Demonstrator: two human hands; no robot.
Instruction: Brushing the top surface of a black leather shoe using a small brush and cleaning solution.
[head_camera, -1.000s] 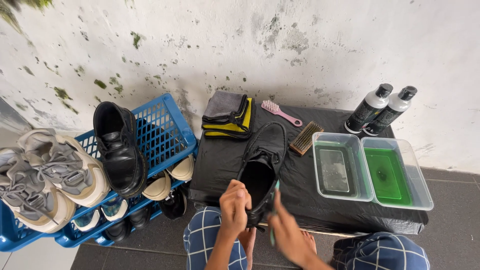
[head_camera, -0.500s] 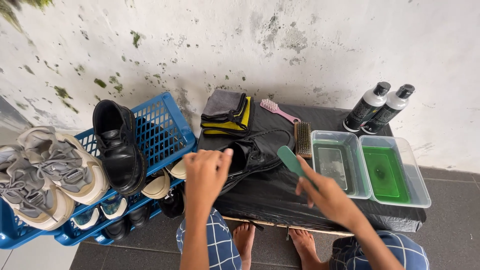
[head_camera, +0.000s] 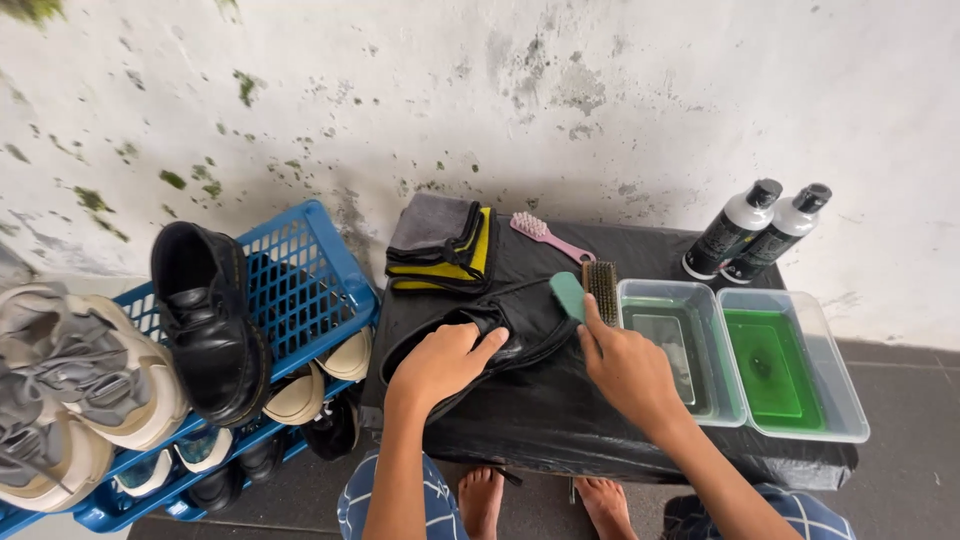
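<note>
The black shoe (head_camera: 470, 345) under the left hand (head_camera: 440, 362) looks like smooth leather with a soft gloss. The brush (head_camera: 572, 296) in the right hand (head_camera: 625, 365) has a matt teal plastic handle. The bench (head_camera: 560, 420) is wrapped in wrinkled black plastic sheet, faintly shiny. Near its back edge lie folded cloths (head_camera: 440, 245) of grey and yellow fabric (soft, matt), a pink plastic brush (head_camera: 545, 236) and a wooden-backed bristle brush (head_camera: 601, 286). Toward the right edge stand two clear plastic tubs (head_camera: 740, 360) and two glossy bottles (head_camera: 755, 230). The boot (head_camera: 210, 320) on the blue plastic crate (head_camera: 310, 270) gleams.
</note>
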